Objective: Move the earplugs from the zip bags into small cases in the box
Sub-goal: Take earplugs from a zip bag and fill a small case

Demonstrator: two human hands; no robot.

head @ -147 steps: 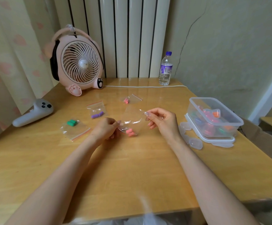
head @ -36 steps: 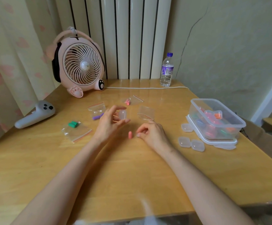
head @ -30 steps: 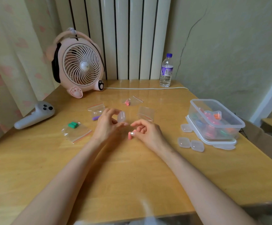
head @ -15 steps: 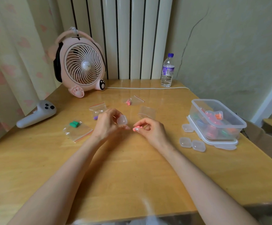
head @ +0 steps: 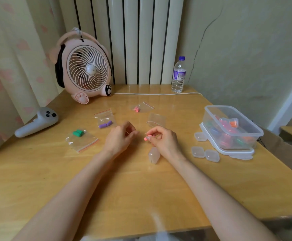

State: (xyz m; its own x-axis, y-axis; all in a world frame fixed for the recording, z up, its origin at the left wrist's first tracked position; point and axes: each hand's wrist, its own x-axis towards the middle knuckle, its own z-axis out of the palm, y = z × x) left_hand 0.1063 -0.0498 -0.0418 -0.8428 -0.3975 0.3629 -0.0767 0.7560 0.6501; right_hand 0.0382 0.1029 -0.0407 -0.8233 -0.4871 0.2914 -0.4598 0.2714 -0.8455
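Three clear cases (head: 197, 151) beside box (head: 208, 119)

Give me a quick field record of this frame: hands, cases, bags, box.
right hand: pinches pink earplug
left hand: fingers curled, contents unclear
small case: on table, beside right hand
full bags: green earplug bag, purple earplug bag, pink earplug bag
empty bag: behind right hand
box: open-topped, filled cases inside
spare cases: three, beside box

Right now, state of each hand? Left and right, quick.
Left hand: fingers curled; cannot tell whether it holds anything.
Right hand: closed, pinching a pink earplug at its fingertips.
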